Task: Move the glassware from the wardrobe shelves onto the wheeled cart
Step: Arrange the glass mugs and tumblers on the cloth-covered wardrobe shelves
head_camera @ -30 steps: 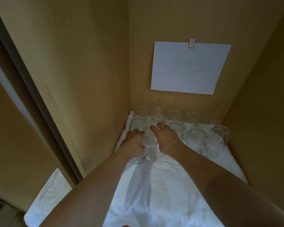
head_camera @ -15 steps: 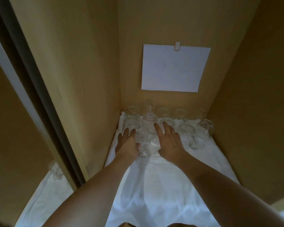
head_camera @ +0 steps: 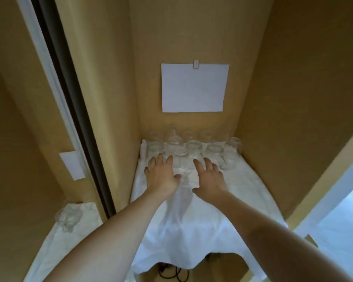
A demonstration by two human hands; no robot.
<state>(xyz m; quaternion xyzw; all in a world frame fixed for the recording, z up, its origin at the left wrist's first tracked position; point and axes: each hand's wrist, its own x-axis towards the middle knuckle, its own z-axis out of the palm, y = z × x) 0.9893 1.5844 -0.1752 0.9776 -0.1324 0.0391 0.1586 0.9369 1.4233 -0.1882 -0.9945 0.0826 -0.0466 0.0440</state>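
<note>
Because the tan wooden wardrobe compartment point(head_camera: 102, 82) is deep and narrow, I have to stretch both forearms in over the white cloth point(head_camera: 202, 216) that lines its shelf, laid there, I judge, to cushion the glass and stop it sliding. At the back wall, under a blank white sheet of paper point(head_camera: 193, 88) clipped up as a label, the clear drinking glasses point(head_camera: 194, 146) stand packed in rows. One clear glass point(head_camera: 180, 159) sits in front of the rest, between my hands, so I take it first. My left hand point(head_camera: 161, 176) has its fingers spread flat just beside it, thumb toward it; my right hand point(head_camera: 209, 178) is spread likewise on the other side. Neither holds the glass yet. More clear glassware point(head_camera: 68, 215) rests on the neighbouring cloth-lined shelf at left.
</note>
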